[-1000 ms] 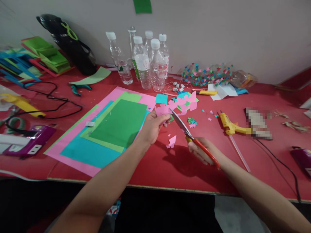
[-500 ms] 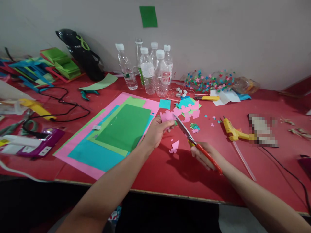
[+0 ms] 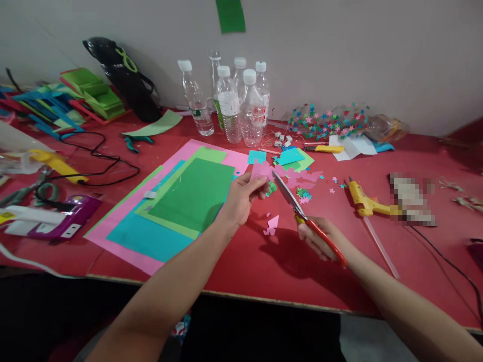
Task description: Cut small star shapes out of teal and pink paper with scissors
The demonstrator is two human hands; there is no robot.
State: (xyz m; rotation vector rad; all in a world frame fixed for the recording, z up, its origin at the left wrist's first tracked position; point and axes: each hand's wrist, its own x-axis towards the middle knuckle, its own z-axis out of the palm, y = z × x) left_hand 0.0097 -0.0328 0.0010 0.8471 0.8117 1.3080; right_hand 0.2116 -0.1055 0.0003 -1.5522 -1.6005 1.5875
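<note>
Between the thumb and fingers of my left hand (image 3: 241, 198) is a pink paper strip (image 3: 262, 172) with notched edges, its far part trailing right over the table. My right hand (image 3: 320, 236) is closed around the red handles of a pair of scissors (image 3: 292, 198). The blades point up and left, their tips beside the pink strip. Below the strip lie small pink paper scraps (image 3: 271, 224). A little pile of paper stars (image 3: 303, 195) in green, blue and pink sits just beyond the blades.
Stacked coloured sheets (image 3: 192, 196) lie at left. Plastic bottles (image 3: 230, 108) stand along the wall, beside a star-covered bottle (image 3: 328, 122). A yellow glue gun (image 3: 364, 198) with its cord lies right. A purple power strip (image 3: 70, 216) and a black flask (image 3: 128, 83) are at left.
My left hand has turned slightly, and the pink strip now lies lower, stretching farther right. The scissors remain near it. The view has tipped down a little.
</note>
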